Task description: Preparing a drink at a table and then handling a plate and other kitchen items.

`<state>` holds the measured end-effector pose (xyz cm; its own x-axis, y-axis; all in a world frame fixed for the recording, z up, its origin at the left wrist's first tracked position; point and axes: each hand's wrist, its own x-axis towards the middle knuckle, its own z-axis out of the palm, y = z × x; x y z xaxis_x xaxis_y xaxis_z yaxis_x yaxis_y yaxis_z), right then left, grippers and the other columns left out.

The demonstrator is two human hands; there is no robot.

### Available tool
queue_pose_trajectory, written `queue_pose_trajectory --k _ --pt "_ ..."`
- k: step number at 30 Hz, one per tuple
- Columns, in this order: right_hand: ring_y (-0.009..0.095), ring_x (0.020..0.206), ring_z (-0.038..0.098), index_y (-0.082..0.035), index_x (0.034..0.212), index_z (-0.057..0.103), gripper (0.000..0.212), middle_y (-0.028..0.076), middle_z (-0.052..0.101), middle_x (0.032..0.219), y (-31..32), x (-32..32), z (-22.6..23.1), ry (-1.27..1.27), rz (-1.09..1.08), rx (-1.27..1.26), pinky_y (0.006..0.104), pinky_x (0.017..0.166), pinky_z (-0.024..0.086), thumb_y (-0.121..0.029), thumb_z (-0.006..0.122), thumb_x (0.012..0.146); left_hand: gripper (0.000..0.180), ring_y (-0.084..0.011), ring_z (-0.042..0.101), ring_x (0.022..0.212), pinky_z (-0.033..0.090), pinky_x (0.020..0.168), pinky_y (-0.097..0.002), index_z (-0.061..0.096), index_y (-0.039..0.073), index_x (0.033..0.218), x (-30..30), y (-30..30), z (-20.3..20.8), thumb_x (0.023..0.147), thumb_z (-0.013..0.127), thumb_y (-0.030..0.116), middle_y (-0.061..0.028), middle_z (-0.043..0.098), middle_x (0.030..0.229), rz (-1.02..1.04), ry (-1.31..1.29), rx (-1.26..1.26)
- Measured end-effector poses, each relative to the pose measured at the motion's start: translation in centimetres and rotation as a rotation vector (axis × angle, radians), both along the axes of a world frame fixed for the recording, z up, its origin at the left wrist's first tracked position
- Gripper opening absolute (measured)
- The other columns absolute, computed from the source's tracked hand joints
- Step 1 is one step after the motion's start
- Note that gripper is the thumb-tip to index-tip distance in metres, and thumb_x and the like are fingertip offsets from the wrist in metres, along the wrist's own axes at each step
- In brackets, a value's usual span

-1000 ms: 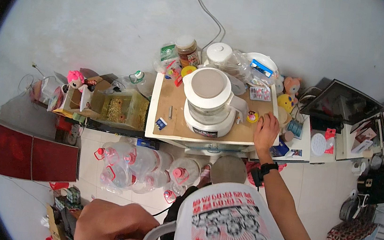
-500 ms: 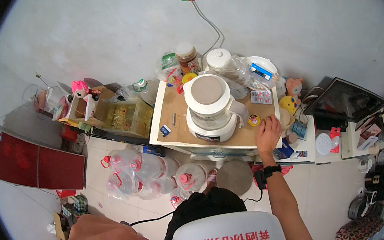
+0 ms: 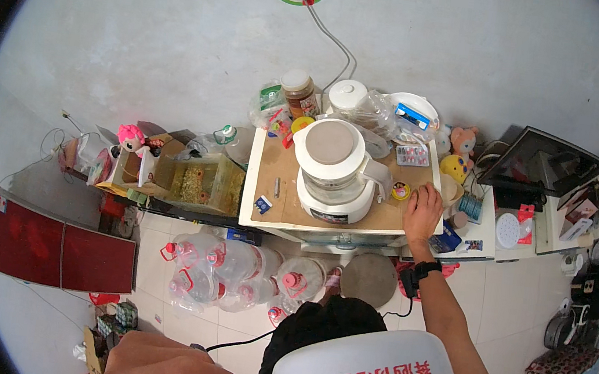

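Observation:
My right hand [image 3: 424, 210] rests on the right edge of the brown-topped cabinet [image 3: 275, 210], palm down with fingers stretched forward and nothing visible in them. Just left of the fingertips lies a small round yellow tin [image 3: 400, 191]. A white electric kettle [image 3: 330, 142] with a glass body stands on its base in the middle of the cabinet, its handle pointing toward that hand. At the lower left, large and close, is bare skin that seems to be my left hand [image 3: 172, 368]; its fingers are hidden.
Behind the kettle crowd a brown-filled jar [image 3: 299, 97], a white lidded pot [image 3: 347, 95] and a blister pack [image 3: 412, 155]. Big plastic bottles [image 3: 232, 260] and a round stool [image 3: 369, 280] stand on the floor below. A monitor [image 3: 542, 161] is at right, a fish tank [image 3: 203, 187] at left.
The whole view has shifted slightly, so things sit a little further right and lower. My right hand stays on the cabinet's edge; the kettle has not moved on its base.

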<state>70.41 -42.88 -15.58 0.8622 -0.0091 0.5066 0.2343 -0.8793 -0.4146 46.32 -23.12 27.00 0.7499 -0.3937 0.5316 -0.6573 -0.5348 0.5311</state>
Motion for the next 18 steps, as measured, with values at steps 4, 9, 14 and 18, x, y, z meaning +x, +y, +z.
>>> queue_pose_trajectory --k 4,9,14,18 --pt "0.031 0.113 0.043 -0.005 0.105 0.055 0.026 0.01 0.049 0.121 0.0 0.0 0.0 -0.006 0.004 0.014 0.0434 0.095 0.033 -0.02 0.051 0.084 0.037 -0.0138 0.048 0.043 0.033 0.031 -0.0225 0.053 0.002 0.08 0.0 0.2 0.2 0.078 0.063 0.037 -0.0118 0.052 0.064 -0.05 0.022 -0.016" --pt "0.032 0.113 0.043 -0.005 0.105 0.055 0.026 0.01 0.049 0.121 0.0 -0.2 0.2 -0.003 0.003 0.003 0.0434 0.096 0.033 -0.02 0.05 0.085 0.039 -0.0149 0.049 0.044 0.034 0.033 -0.0235 0.054 0.002 0.077 -0.1 0.2 0.2 0.078 0.062 0.04 -0.013 0.053 0.065 -0.055 0.021 -0.027" --pt "0.032 0.113 0.043 -0.005 0.105 0.055 0.026 0.01 0.049 0.121 -0.1 -0.2 0.2 -0.005 0.005 0.005 0.0434 0.095 0.033 -0.019 0.05 0.085 0.042 -0.0159 0.05 0.044 0.036 0.034 -0.0245 0.055 0.001 0.074 -0.1 0.1 0.0 0.078 0.061 0.043 -0.0142 0.054 0.066 -0.04 0.021 -0.085" --pt "0.032 0.113 0.043 -0.004 0.106 0.055 0.026 0.01 0.049 0.121 -0.2 0.0 0.1 -0.017 0.02 0.008 0.0435 0.094 0.033 -0.019 0.05 0.086 0.045 -0.0167 0.051 0.044 0.038 0.035 -0.0253 0.055 0.001 0.072 0.4 0.7 -1.3 0.078 0.06 0.045 -0.0152 0.055 0.067 -0.013 0.028 -0.26"
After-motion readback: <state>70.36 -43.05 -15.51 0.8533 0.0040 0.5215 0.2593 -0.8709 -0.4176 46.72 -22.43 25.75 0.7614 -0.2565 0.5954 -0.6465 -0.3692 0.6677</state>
